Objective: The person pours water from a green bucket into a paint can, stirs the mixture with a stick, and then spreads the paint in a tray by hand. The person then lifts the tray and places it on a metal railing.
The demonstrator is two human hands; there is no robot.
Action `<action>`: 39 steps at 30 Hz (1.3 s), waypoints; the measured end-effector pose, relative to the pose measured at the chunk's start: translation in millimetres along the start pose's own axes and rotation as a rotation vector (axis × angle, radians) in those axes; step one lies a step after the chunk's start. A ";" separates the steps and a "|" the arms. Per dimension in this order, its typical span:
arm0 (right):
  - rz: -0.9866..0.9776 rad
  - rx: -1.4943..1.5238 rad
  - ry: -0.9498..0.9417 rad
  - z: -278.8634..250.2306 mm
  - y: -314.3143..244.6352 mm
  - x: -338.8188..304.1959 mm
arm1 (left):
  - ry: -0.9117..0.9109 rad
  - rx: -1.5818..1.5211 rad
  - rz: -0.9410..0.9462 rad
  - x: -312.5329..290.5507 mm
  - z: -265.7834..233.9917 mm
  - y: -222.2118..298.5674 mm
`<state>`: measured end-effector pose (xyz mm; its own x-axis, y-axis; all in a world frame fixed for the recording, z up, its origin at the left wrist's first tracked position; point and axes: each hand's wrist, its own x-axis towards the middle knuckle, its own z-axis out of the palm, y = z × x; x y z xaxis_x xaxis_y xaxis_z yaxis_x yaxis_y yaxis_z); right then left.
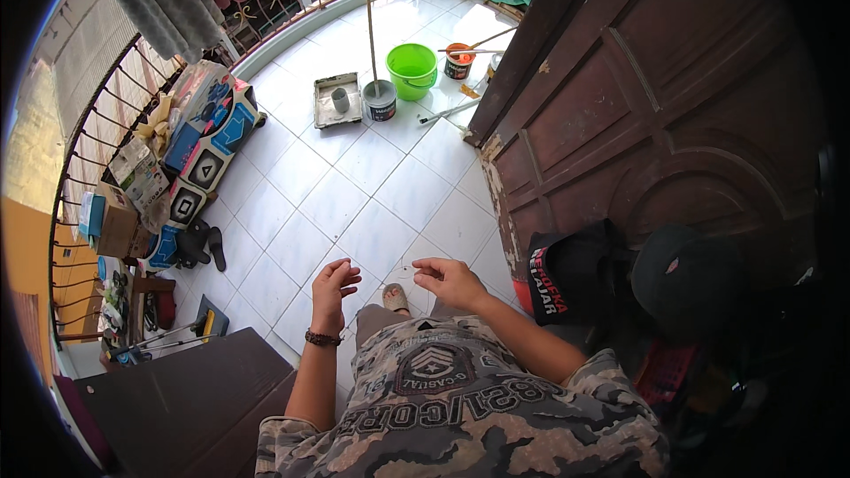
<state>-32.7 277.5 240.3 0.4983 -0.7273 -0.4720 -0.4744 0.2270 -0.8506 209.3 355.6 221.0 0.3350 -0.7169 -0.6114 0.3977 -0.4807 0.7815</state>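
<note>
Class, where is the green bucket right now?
In the head view, the green bucket stands on the tiles, upper centre, between a grey-topped tub at left and an orange-rimmed tub at right.

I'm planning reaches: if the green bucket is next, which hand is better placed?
Probably the right hand: it lies more nearly in line with the green bucket, while the left hand sits further left. Neither touches it.

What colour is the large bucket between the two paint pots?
The bucket is bright green, seen best in the head view.
</note>
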 end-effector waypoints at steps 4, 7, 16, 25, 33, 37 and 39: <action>0.005 -0.089 0.040 -26.3 5.4 72.0 | -0.067 0.054 -0.021 62.3 -2.2 15.4; 0.024 -0.145 0.041 -45.2 25.3 132.7 | -0.098 0.115 -0.072 119.4 9.5 27.6; 0.142 -0.453 -0.260 -127.8 40.1 327.1 | -0.168 0.698 -0.001 295.7 48.8 91.5; 0.219 -0.679 -0.368 -166.8 67.3 391.6 | -0.673 1.397 0.284 402.5 83.2 97.3; 0.477 -0.391 -0.207 -189.4 2.2 438.3 | -0.783 1.104 0.015 498.0 90.8 150.3; 0.514 -0.449 -0.314 -204.3 -53.7 484.5 | -0.880 0.989 -0.256 535.3 86.5 178.9; 0.551 -0.407 -0.374 -216.4 -66.2 506.6 | -0.897 0.913 -0.356 553.4 82.9 182.0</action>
<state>94.2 -246.1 107.7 0.2907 -0.2957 -0.9100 -0.9173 0.1842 -0.3529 396.2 -170.4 35.2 -0.4831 -0.3951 -0.7814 -0.4855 -0.6218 0.6145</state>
